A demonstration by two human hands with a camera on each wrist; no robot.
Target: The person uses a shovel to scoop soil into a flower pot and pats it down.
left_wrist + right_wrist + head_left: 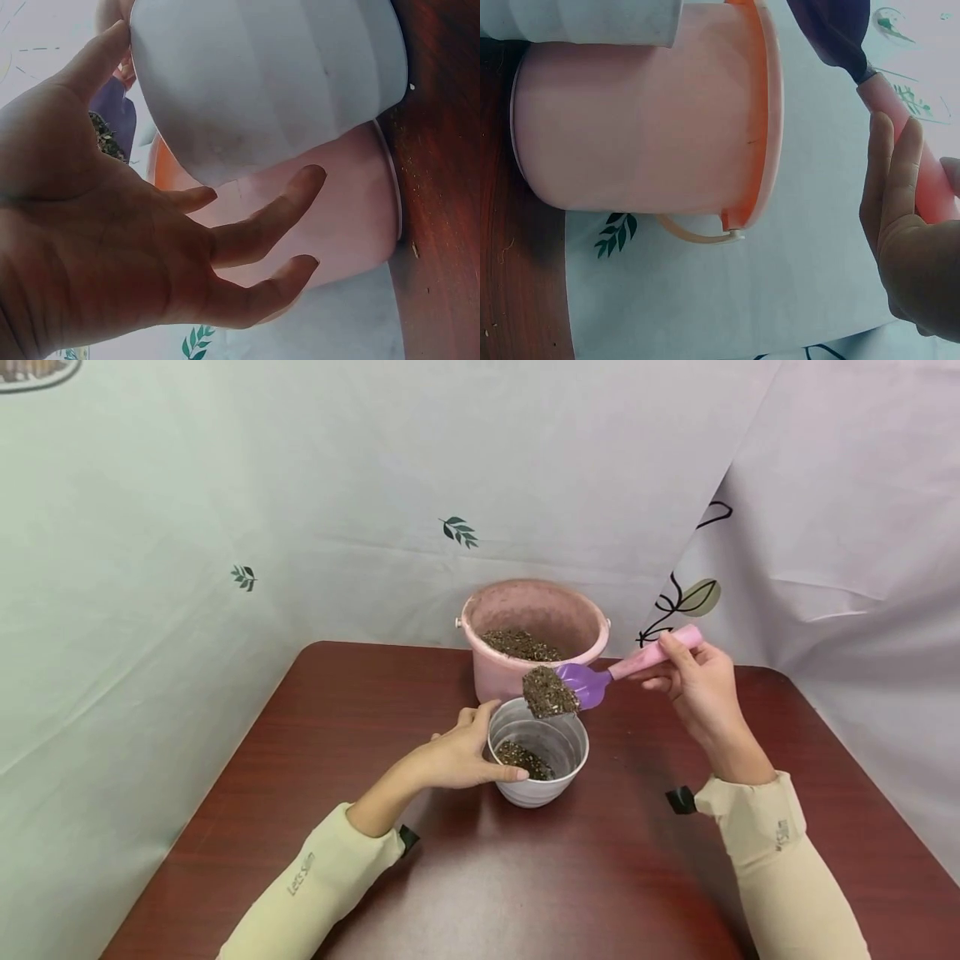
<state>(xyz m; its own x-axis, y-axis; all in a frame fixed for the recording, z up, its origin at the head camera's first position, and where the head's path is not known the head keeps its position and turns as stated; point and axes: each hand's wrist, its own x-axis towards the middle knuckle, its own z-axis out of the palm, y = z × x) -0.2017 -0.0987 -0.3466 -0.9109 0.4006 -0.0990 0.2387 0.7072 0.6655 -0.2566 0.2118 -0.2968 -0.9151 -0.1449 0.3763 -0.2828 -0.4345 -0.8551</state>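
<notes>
My right hand (pixel 705 689) grips the pink handle of a small trowel (pixel 588 683), its purple blade heaped with dark soil (pixel 550 692). The loaded blade is over the far rim of a white plant pot (pixel 536 792). Some soil (pixel 525 758) lies in the bottom of the pot. My left hand (pixel 461 752) holds the pot at its left side, thumb along the near rim and index finger at the far rim. In the left wrist view the other fingers (pixel 262 225) stand spread beside the pot wall.
A pink bucket (pixel 498 681) with soil inside stands just behind the pot. Both are on a dark red-brown table (pixel 360 710). White cloth (pixel 360 485) with leaf prints hangs behind and beside the table. Specks of soil lie on the tabletop.
</notes>
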